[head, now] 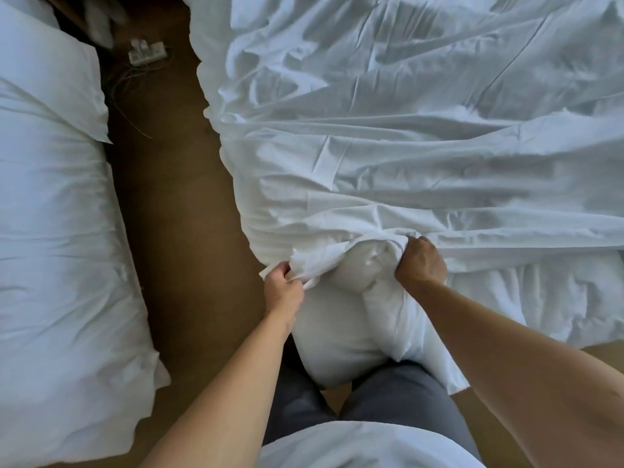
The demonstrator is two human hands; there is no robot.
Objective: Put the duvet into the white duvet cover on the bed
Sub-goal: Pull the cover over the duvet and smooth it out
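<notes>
The white duvet cover (422, 136) is spread, heavily creased, over most of the bed, and its near edge is gathered at the bed's near left corner. From the bulk and folds under the cloth, much of the duvet is judged to be inside already, though this cannot be confirmed through the fabric. The duvet (351, 319) is seen as a plump white roll emerging from the cover's mouth and hanging down off the bed's edge toward the person's legs; a further rumpled stretch lies on the bed to the right of it. This hanging part is what is judged to be left, along with spreading the corners and closing the mouth.

The cover's edge is pinched in the closed left hand (283, 292), and it is held apart from the roll. A fold of cloth at the top of the roll is gripped in the fisted right hand (420, 263); whether cover, duvet or both are held there cannot be told.

The bed's far and right sides are cut off. A second white bed (57, 231) stands at left. A small pale object (147, 51) on the brown floor (175, 214) is too blurred to name.
</notes>
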